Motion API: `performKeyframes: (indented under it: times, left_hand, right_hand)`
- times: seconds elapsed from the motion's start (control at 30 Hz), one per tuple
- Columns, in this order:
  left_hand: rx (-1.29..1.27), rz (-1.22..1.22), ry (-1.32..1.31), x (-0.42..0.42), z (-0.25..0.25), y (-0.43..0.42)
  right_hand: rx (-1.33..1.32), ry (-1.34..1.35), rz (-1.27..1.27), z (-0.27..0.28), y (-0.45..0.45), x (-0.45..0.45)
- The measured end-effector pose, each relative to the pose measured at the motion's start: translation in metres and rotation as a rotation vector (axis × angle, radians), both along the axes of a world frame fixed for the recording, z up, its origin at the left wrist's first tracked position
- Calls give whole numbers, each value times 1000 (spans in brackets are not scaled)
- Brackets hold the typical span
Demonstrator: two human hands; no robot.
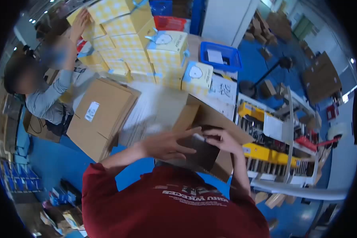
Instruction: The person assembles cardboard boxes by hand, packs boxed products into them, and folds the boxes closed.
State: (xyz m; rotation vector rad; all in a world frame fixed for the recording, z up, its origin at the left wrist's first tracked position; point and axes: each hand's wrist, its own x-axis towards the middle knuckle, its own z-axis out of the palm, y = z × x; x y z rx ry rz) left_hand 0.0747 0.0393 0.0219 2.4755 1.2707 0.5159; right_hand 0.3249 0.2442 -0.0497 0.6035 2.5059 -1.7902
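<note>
An open cardboard box [222,119] stands in front of my chest with its flaps raised and a dark interior. My left hand [166,144] reaches over its left side, fingers stretched and spread, with nothing visible in the grasp. Over the opening, my right hand [223,141] has its fingers bent inward. A small whitish piece [198,137] shows between the two hands, too blurred to name. Whether the right fingers grip it is unclear. Left of the box lies a stack of flat folded cartons [93,115] with a white label on top.
Yellow-checked gift boxes [131,43] are piled at the table's back. Another person [47,99] at the left has a hand on the pile. A blue tray [220,55] sits at the back right. A roller conveyor with yellow side guides [265,154] stands to the right.
</note>
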Motion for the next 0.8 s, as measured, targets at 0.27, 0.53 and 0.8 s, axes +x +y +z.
performKeyframes:
  times: [0.27, 0.53, 0.8]
  left_hand:
    - [132, 519, -149, -25, -47, 48]
    - [63, 881, -673, -32, -113, -9]
    - [-675, 737, -1733, -82, -218, -13]
  right_hand:
    - [320, 523, -362, 89, 13, 30]
    - [946, 257, 318, 21, -99, 116]
    - [873, 669, -289, -59, 31, 41]
